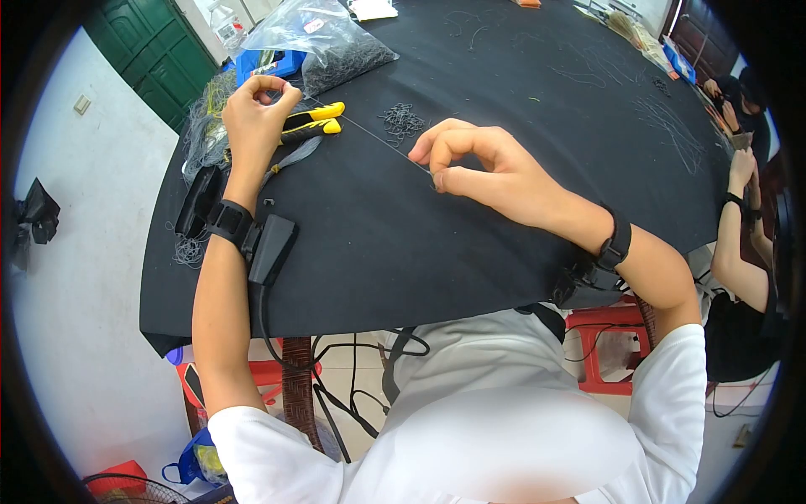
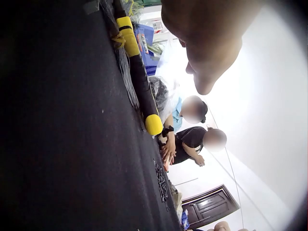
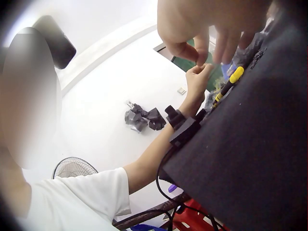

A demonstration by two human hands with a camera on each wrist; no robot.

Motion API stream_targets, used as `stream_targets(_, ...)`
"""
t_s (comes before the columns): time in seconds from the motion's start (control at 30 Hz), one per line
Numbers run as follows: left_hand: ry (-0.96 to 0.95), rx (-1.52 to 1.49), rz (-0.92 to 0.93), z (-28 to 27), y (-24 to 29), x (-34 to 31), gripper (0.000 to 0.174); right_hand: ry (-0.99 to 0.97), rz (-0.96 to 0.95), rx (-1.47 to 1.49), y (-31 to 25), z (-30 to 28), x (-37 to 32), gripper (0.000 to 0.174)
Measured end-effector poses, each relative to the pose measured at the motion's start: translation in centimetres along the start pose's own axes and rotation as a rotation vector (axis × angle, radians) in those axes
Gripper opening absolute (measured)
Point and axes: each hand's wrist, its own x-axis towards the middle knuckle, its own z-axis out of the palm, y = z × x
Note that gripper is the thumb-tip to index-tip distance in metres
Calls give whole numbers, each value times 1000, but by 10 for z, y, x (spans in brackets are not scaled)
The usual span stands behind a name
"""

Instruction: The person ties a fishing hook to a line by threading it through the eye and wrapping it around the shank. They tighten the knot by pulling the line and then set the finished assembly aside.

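A thin line (image 1: 374, 134) runs taut between the two hands above a black-covered table. My left hand (image 1: 254, 113) pinches one end between thumb and curled fingers, held up at the table's left side. The other end is pinched by my right hand (image 1: 491, 164), thumb against forefinger, over the middle of the cloth. Close to the left hand lie yellow-and-black tool handles (image 1: 315, 120) and a grey strand bundle (image 1: 294, 158) bound with a yellow tie. Between and beyond the hands sits a small heap of dark looped strands (image 1: 403, 123). In the left wrist view the line (image 2: 232, 166) slants downward.
A clear plastic bag of dark strands (image 1: 348, 65) stands at the far left beside a blue container (image 1: 281, 64) and a bottle (image 1: 226, 25). Loose strands (image 1: 672, 134) lie at the right. Another person's arm (image 1: 732, 210) is at the right edge. A cable (image 1: 263, 315) hangs from the left wrist device.
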Motion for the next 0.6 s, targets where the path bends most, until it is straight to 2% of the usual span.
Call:
stream_targets(0.1,6,-56,-17,0,1,0,22,0,-24,-25,0,-1,0,8)
stream_targets(0.17,8,-150,-59,1,1,0,20,17,2,-149,-5,-1,-1,9)
stream_targets(0.3,-63,-523,-51,8,20,-6,14,-49,155,-230,-4,-4,1,14)
stream_targets(0.4,-150,-785,-87,5,61,-21,9,65,245,6,1,-3,2,15)
stream_targets(0.5,-248,-837,-54,0,91,-35,9,208,157,150,-11,-1,4,16)
stream_targets(0.6,-303,-914,-9,-1,109,-48,9,158,182,353,-19,-5,4,20)
